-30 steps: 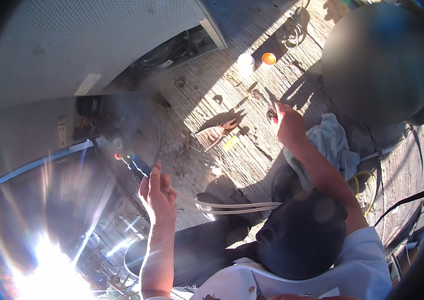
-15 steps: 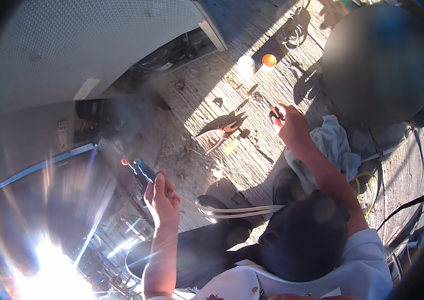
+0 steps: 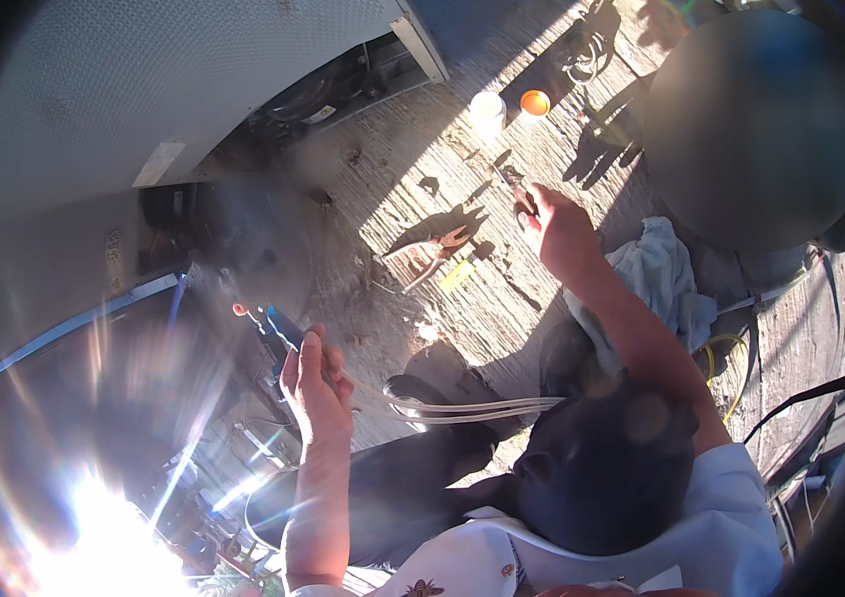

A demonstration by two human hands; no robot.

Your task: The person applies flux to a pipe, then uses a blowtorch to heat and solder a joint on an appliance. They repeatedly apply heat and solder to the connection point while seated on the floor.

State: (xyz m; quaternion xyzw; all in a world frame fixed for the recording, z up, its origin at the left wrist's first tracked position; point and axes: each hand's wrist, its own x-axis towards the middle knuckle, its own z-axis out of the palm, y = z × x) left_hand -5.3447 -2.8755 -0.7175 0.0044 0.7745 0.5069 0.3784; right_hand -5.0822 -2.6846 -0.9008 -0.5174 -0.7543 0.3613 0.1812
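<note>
**Wire end (image 3: 280, 326) in one hand, hand tool (image 3: 508, 177) in the other, not meeting**

Left hand (image 3: 315, 383): grip pinched closed, thumb against fingers, on the wire end. It's held up over on the left, strands forward; one reads blue, one pale. Small orange-red ring (image 3: 239, 309) near the tips (can't tell if it's attached or just behind). Pale cable (image 3: 472, 409) trails across to the right, by the dark trousers.

Right hand (image 3: 562, 234): grip wrapped round the tool's handles, metal tip out over the plank floor (image 3: 527, 274). Kind of tool unclear from here, and I can't tell how far its jaws are parted. Pliers (image 3: 434, 255) lie loose on the planks between the hands, with a yellow tag (image 3: 457, 276) just beside.

My read: wire prep, at the ready-up stage; tool and strands are well apart. Next move would call for the left to hold steady with the strands spread, and the tool brought across, tip lined up on one strand only. Glare's strong on that side, so check before squeezing.
</note>
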